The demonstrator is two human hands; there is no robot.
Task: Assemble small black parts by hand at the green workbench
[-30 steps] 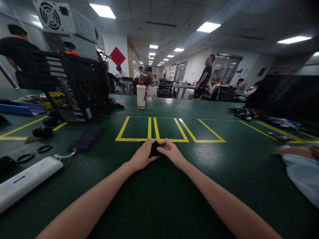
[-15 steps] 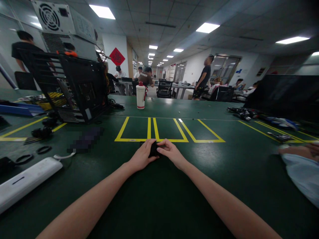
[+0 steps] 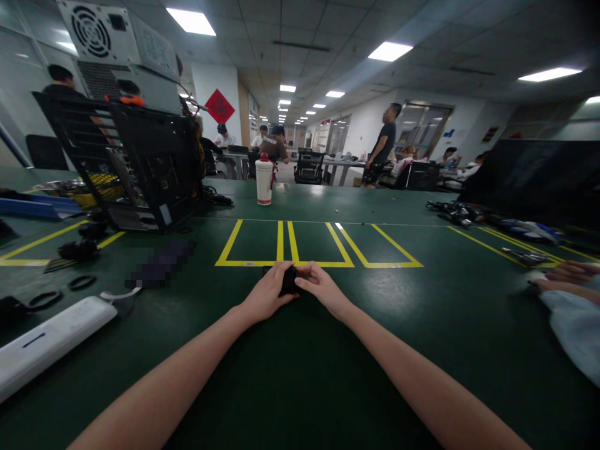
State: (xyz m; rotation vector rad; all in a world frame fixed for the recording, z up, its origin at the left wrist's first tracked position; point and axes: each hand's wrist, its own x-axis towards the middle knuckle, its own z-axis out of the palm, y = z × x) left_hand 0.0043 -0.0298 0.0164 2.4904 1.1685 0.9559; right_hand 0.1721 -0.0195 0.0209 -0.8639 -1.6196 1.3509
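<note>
A small black object lies between my two hands on the green table, just below the yellow tape outlines. My left hand wraps round its left side, thumb at the near edge and fingers over the top. My right hand closes on its right side with thumb and fingertips. The fingers cover much of the object, so its exact shape cannot be made out.
At the left stand an open black computer case, a white power strip and black rings. A white cup with a red lid is beyond the tape. Cables and another person's hands are at the right.
My hands and the black object have kept their place. The other person's hands and sleeve at the right edge have shifted slightly right. A person behind the computer case has moved a little.
</note>
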